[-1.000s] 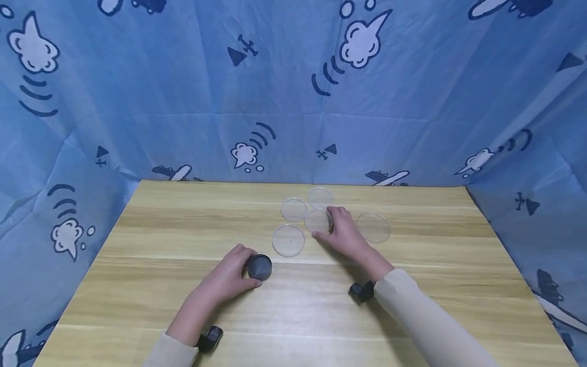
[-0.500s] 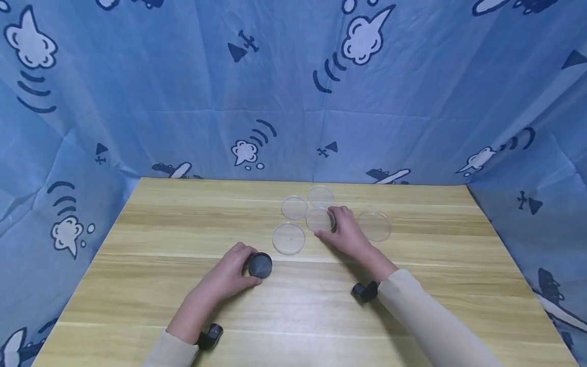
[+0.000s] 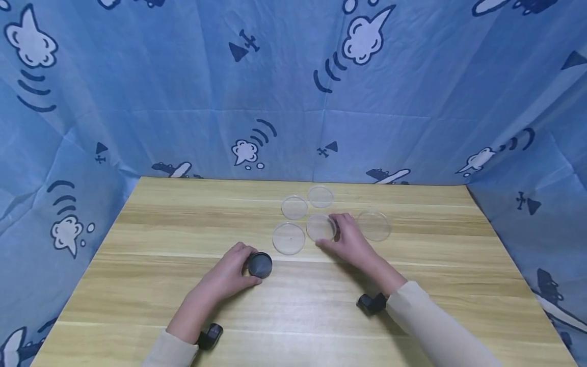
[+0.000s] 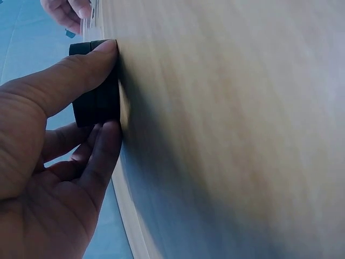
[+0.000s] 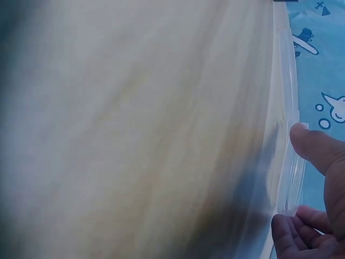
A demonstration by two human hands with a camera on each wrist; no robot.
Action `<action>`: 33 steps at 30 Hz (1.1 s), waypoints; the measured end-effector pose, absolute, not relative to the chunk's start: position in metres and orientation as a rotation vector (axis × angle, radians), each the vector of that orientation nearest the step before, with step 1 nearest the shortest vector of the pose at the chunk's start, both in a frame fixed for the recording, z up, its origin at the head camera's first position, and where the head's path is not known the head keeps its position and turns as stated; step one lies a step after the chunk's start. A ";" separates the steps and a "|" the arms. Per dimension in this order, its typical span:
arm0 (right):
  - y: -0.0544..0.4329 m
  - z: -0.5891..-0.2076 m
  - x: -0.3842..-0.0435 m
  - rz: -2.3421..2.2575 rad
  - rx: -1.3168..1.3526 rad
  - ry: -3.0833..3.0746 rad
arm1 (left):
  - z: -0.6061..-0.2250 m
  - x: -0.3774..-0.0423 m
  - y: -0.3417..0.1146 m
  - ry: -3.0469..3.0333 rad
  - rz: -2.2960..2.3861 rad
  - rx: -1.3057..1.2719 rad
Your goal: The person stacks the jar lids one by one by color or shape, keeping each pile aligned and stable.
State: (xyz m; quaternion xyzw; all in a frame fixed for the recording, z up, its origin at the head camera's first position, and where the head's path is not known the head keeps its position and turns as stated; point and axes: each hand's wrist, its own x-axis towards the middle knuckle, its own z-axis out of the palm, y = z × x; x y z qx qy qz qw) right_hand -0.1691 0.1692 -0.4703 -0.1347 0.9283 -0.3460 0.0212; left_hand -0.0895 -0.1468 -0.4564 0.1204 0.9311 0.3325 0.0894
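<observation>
My left hand grips a short black round container from its left side, resting on the wooden table. In the left wrist view the black container shows a seam round its wall, between my thumb and fingers. Farther back, my right hand holds a clear round shallow dish by its right side, thumb at the near edge and fingers at the far edge. From the right wrist, the clear dish appears edge-on between thumb and fingertips, low over or on the table; which one I cannot tell.
Other clear round dishes lie flat: a larger dish left of the held one, two smaller dishes, one at back left and one behind, and a large dish to the right. Blue printed cloth encloses the table.
The right hand has drawn the clear dish slightly toward me, away from the two smaller dishes at the back. My left hand and the black container have stayed put.
</observation>
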 end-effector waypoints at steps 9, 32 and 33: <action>0.171 -0.463 -0.150 -1.053 -0.463 2.859 | -0.458 -0.091 -0.148 2.780 0.986 0.388; 0.174 -0.454 -0.110 -0.925 -0.700 2.772 | -0.455 -0.090 -0.147 2.767 0.985 0.389; 0.174 -0.454 -0.109 -0.915 -0.709 2.771 | -0.455 -0.090 -0.147 2.768 0.984 0.387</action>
